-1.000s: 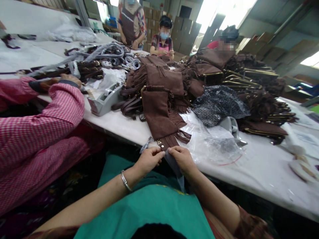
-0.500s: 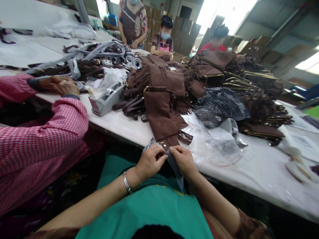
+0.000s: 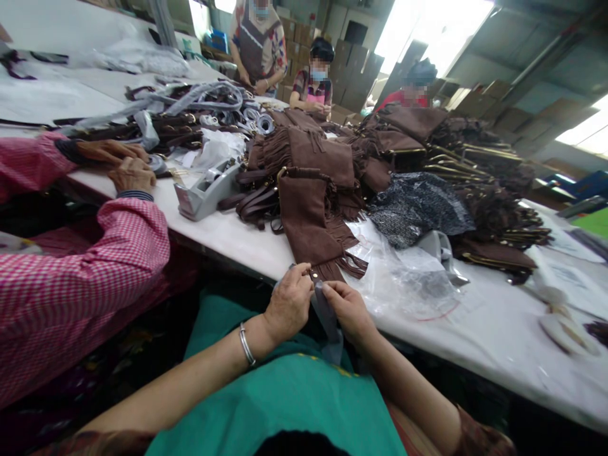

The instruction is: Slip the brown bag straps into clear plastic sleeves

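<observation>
A brown fringed bag [image 3: 304,221] lies at the table edge, its lower end reaching towards me. From that end comes a brown strap [image 3: 314,275] with a brass stud. My left hand [image 3: 289,303] is closed at the strap, fingers curled around it and partly hiding it. Thumb and forefinger of my right hand [image 3: 350,311] pinch a greyish translucent plastic strip [image 3: 327,320], which hangs down over my green apron [image 3: 285,399]. Both hands are close together just off the table edge.
A grey tape dispenser [image 3: 209,190] stands left of the bag. Piled brown bags [image 3: 323,152] rise behind it. Crumpled clear plastic [image 3: 403,278] and black-speckled wrap [image 3: 420,206] lie to the right. At left, a co-worker's checked sleeve [image 3: 128,240] reaches onto the table.
My left hand has turned, its fingers now raised and curled over the strap. The plastic strip has shifted slightly left. The co-worker's hands at left have moved a little.
</observation>
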